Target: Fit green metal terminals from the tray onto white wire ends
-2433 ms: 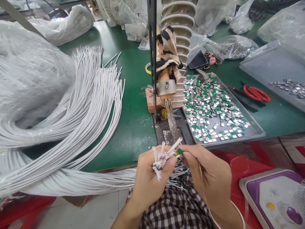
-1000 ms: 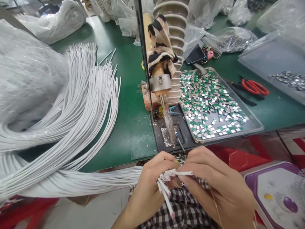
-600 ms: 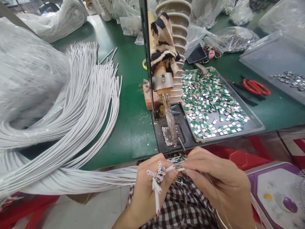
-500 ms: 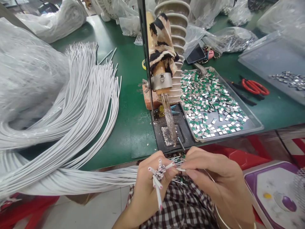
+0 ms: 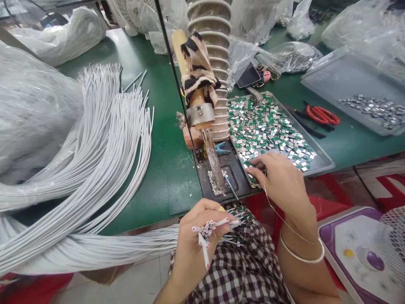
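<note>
My left hand point(image 5: 198, 236) is closed round a bundle of white cables point(image 5: 208, 228), their cut ends with pinkish cores pointing towards me. At the near left corner of a tray point(image 5: 329, 165), my right hand point(image 5: 280, 179) reaches in among small green-and-silver circuit boards point(image 5: 268, 126). A thin solder wire point(image 5: 272, 207) runs from its curled fingers down past the wrist. Whether the fingertips also touch a board is too small to tell. Between the hands and farther back, a soldering iron point(image 5: 213, 158) is clamped with its tip down over a black stand point(image 5: 242, 185).
Long white cables point(image 5: 104, 169) sweep across the left of the green table point(image 5: 171, 169). A ribbed hose point(image 5: 210, 25) rises behind the iron. Red-handled pliers point(image 5: 322, 115) and a bin of metal parts point(image 5: 354, 80) lie to the right. A white-and-purple fan point(image 5: 357, 253) stands low at the right.
My right hand has left the cable ends by my left hand and moved up and right to the tray. My left hand still grips the bundle. The view has shifted slightly.
</note>
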A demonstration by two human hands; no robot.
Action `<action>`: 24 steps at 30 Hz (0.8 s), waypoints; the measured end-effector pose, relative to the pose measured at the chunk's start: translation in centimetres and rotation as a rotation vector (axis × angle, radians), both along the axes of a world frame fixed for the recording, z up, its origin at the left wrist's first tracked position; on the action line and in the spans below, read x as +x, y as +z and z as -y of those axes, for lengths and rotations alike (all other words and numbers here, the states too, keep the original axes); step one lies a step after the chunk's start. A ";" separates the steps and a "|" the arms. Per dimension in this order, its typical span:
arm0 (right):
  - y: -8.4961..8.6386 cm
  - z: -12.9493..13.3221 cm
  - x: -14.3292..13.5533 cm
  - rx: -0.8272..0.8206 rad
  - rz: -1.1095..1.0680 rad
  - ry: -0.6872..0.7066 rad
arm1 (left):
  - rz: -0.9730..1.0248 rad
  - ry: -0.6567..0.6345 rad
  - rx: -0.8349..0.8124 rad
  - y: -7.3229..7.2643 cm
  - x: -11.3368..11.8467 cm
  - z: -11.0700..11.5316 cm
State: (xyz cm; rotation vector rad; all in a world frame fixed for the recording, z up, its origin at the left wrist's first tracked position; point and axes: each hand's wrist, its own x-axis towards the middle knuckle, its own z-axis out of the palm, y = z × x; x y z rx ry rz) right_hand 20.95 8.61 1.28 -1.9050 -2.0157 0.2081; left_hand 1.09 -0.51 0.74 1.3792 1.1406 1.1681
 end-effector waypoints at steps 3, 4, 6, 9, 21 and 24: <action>0.1 -0.5 0.3 -0.026 -0.047 0.043 | -0.006 0.000 -0.012 -0.1 0.1 -0.1; 0.2 -0.4 0.4 -0.020 -0.068 0.047 | -0.009 0.008 -0.011 -0.1 0.1 -0.1; 0.3 -0.3 0.7 0.026 -0.142 0.033 | -0.029 0.036 -0.001 -0.1 0.1 -0.1; 0.0 0.0 1.1 0.127 -0.296 -0.025 | -0.084 0.104 0.011 -0.1 0.1 -0.1; 1.1 5.8 -3.8 0.133 -0.951 0.118 | -0.071 0.220 -0.005 0.8 0.9 -1.1; 0.8 6.4 -4.7 0.178 -0.912 0.149 | -0.064 0.191 0.044 1.1 1.0 -1.3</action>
